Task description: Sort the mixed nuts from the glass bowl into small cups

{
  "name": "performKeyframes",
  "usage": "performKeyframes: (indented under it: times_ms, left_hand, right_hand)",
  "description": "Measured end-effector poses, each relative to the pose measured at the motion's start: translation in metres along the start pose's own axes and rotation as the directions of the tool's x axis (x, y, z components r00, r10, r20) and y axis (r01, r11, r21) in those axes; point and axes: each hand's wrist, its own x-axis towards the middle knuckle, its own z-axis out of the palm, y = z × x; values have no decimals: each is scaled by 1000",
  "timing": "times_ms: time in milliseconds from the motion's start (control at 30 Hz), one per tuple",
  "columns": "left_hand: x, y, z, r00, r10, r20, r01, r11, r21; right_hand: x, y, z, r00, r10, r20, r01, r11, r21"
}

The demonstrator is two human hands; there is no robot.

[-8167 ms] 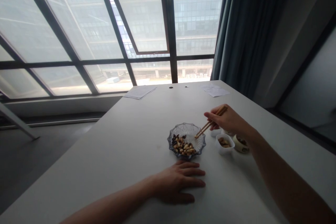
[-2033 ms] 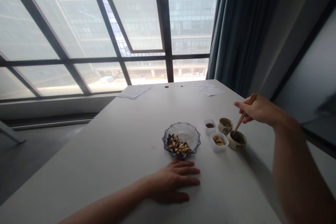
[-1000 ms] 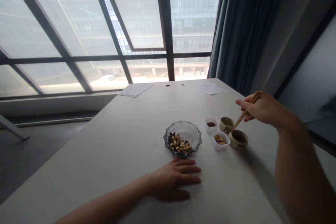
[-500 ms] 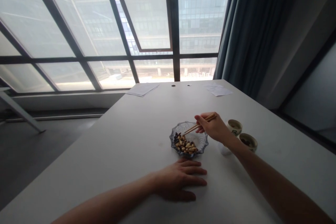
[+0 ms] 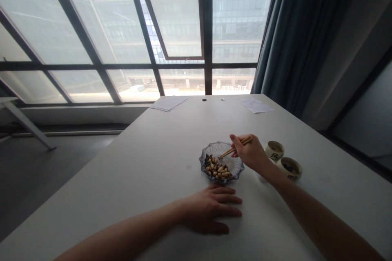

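Note:
My right hand grips a pair of wooden chopsticks, their tips down inside a scalloped glass bowl. Peanuts in their shells fill the near left part of that bowl, beside a small pile of dark pieces at its left side. Whether the tips pinch anything is too small to tell. Just below the bowl's near rim, my left hand lies flat on the table with its fingers spread. Two cream cups with dark characters stand right of my right hand; dark things lie in the nearer cup.
Papers lie at the white table's far left, with another sheet at the far right. A small white object behind my right wrist is mostly hidden. Windows and a dark blue curtain stand beyond the table.
The chopstick tips have moved slightly right, away from the dark pieces toward the bowl's middle. My left hand stays flat in place. The whole view has shifted slightly.

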Motion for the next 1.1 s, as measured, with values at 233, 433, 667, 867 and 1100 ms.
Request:
performKeyframes:
  times_ms: [233,433,667,867,1100]
  left_hand:
    - [1,0,-2,1000,-1,12,1,1000,-12]
    - [2,3,-5,1000,-14,22,15,1000,-23]
    - [4,5,-8,999,-21,32,22,1000,-10]
    - [4,7,-9,999,-28,33,28,1000,3]
    - [3,6,-8,999,-20,31,20,1000,4]
  right_hand:
    - [1,-27,-66,972,68,-224,-73,997,-15]
    - [-2,-40,-129,883,24,-468,-92,988,-123]
    - [13,-18,-138,905,151,-397,-189,980,-60]
    - [16,-12,-130,954,109,-281,-138,987,-86]
    - [7,-22,-98,999,-44,10,43,998,41]
